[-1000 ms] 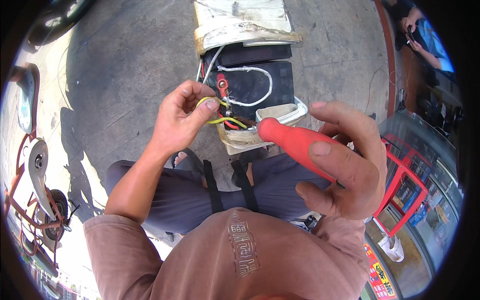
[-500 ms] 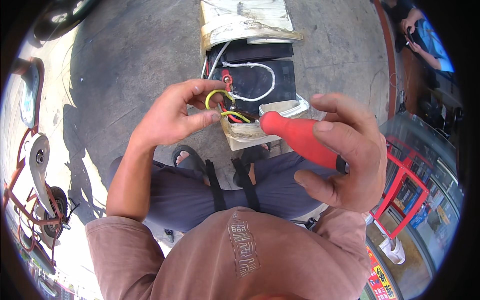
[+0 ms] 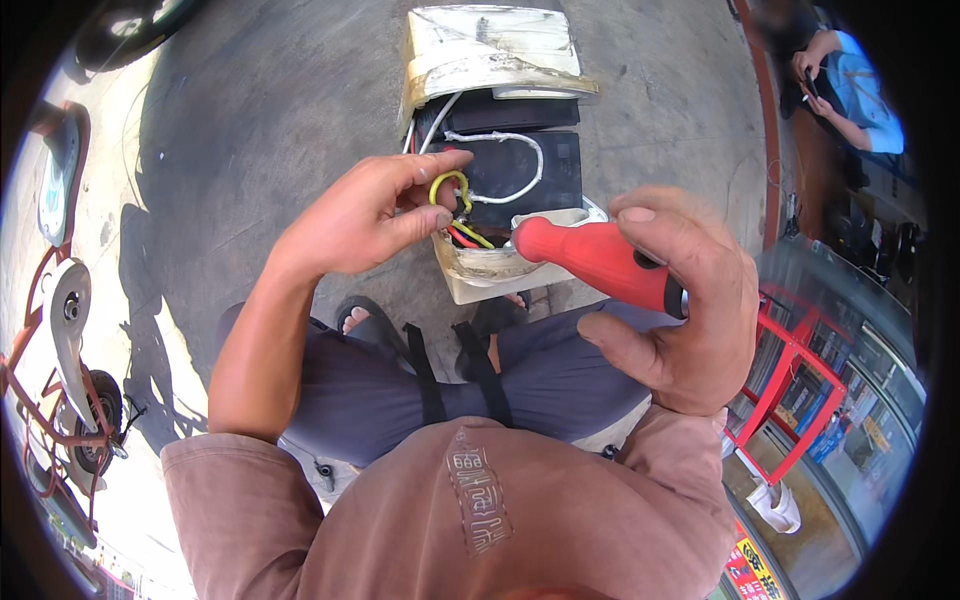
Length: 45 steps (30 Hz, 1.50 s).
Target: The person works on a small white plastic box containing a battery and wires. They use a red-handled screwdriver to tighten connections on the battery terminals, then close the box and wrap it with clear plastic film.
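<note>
My left hand (image 3: 365, 220) is at the near left corner of a battery box, thumb and fingers curled around a looped yellow wire (image 3: 447, 180). My right hand (image 3: 695, 300) holds a screwdriver by its thick red handle (image 3: 590, 260), with the handle's end toward my palm and my fingers loosely around it. The handle points left into the box, toward the wires beside my left fingertips; its tip is hard to make out. Inside the pale, taped box (image 3: 490, 290) lie black batteries (image 3: 500, 165). A white wire (image 3: 541, 165) arcs over one battery, and a red wire (image 3: 463, 238) runs below the yellow one.
The box's white far part (image 3: 495, 45) stretches away from me on concrete ground (image 3: 280, 90). To the left stands a reddish bicycle-like frame (image 3: 50, 400). A red metal frame (image 3: 795, 390) and a glass case are at right. A person in blue (image 3: 865, 95) is at far right.
My left hand has shifted slightly right, its fingers now covering the red terminal. The screwdriver's handle has turned slightly in my right hand, bringing a dark spot into view.
</note>
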Motion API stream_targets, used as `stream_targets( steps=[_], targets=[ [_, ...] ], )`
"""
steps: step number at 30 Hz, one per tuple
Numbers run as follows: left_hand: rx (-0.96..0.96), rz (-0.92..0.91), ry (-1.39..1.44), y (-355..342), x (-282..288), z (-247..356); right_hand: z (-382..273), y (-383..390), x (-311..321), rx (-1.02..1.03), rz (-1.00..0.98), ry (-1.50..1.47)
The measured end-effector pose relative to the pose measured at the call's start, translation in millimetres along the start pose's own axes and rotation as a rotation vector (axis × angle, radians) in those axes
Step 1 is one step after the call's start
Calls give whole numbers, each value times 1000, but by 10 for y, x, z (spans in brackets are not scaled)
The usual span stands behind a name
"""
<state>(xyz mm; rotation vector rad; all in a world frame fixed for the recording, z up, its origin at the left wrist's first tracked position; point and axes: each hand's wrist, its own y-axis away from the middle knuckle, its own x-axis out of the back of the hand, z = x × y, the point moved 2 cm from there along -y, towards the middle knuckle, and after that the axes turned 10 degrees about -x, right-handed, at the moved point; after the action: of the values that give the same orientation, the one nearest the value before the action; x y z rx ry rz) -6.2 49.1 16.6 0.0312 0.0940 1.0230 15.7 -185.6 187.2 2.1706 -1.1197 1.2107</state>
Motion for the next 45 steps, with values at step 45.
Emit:
stream_targets(
  steps=[45],
  targets=[
    [-531, 293, -903, -370, -260, -143, -20, 5, -1, 106, -43, 87]
  ],
)
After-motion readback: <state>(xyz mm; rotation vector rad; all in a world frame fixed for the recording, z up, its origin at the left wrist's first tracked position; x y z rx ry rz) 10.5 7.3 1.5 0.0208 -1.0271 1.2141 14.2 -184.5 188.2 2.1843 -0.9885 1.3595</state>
